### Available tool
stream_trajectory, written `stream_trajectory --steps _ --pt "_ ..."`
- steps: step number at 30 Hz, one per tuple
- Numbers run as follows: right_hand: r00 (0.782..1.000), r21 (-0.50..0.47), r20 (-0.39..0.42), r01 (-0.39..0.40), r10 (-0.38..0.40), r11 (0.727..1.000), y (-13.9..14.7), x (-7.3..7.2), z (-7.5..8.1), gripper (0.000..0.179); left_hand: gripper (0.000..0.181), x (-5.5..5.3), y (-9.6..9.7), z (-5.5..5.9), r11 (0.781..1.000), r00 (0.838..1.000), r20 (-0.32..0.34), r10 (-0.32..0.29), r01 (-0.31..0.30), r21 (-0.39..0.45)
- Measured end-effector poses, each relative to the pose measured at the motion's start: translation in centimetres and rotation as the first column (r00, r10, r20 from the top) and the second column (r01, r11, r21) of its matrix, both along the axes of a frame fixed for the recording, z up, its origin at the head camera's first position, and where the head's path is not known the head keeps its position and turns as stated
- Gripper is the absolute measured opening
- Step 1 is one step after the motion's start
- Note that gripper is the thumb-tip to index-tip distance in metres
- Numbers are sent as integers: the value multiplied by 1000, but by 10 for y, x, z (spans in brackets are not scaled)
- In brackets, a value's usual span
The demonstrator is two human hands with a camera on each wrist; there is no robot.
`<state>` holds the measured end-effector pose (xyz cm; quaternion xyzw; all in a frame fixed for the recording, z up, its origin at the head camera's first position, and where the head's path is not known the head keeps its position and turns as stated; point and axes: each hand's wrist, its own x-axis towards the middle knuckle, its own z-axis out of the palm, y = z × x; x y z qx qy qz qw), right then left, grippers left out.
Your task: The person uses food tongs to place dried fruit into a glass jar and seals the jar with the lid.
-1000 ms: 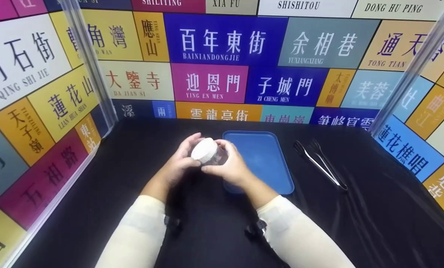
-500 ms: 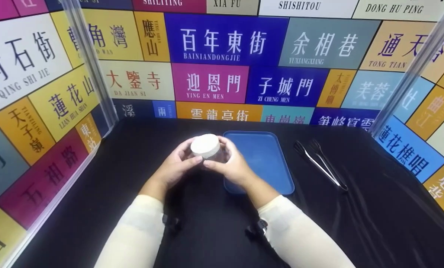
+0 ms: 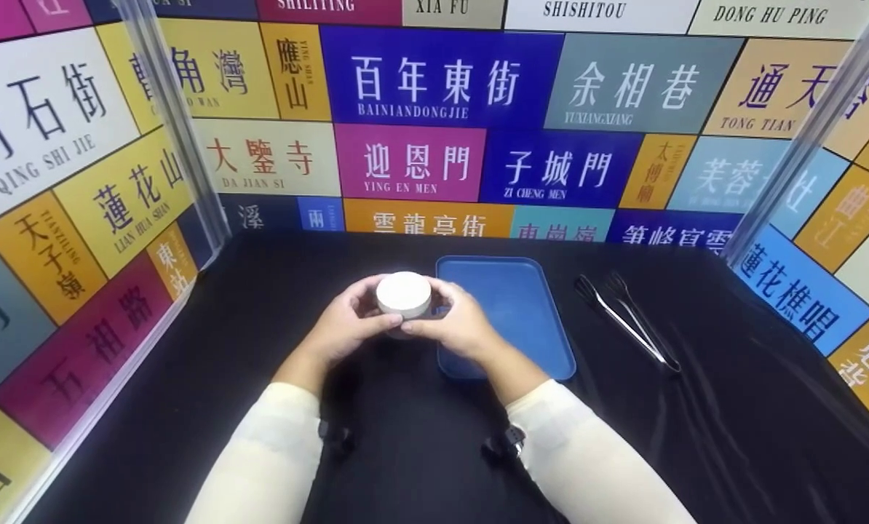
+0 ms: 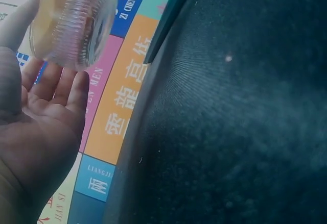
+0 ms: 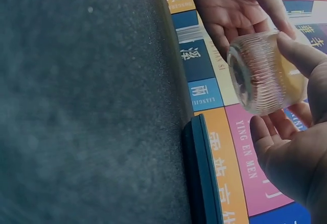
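Observation:
A small clear ribbed jar (image 4: 84, 27) with a round white lid (image 3: 404, 291) is held between both hands, lid upward, in the head view. My left hand (image 3: 351, 316) grips its left side, thumb near the front of the lid's edge. From the other side my right hand (image 3: 458, 320) holds it the same way, the two thumb tips almost meeting. Both wrist views show the jar's bare base raised over the black tabletop. In the right wrist view the ribbed glass (image 5: 258, 73) has a yellowish tint near the lid, and something reddish shows through the ribs.
A blue tray (image 3: 511, 313) lies on the black cloth (image 3: 405, 451), just right of the jar and partly behind my right hand. Farther right are metal tongs (image 3: 635, 327) with dark tips, spread apart. Colourful sign-printed panels (image 3: 413, 160) wall in the table's back and sides.
The jar was tilted with its lid toward the left; it has turned upright and now sits a little lower in the head view. Both hands have kept hold of it throughout.

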<state>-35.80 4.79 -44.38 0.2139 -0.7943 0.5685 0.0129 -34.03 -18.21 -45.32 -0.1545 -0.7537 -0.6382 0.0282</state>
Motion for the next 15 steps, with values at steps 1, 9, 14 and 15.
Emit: stream_trajectory --steps 1,9,14,15 --pt "1000 -2 11 -6 6 1000 0 0 0 85 76 0 0 0 1000 1000 7 0 0 -4" --pt "994 5 89 -68 67 998 1 -4 -6 78 80 -2 -2 -7 999 994 103 -20 24 -46" --pt "991 57 112 -76 70 995 2 -5 -8 76 79 -4 -2 -10 997 992 127 -26 34 -62" --pt "991 66 115 -78 70 995 2 -5 -8 76 79 -4 -2 -11 997 991 129 -27 36 -65"
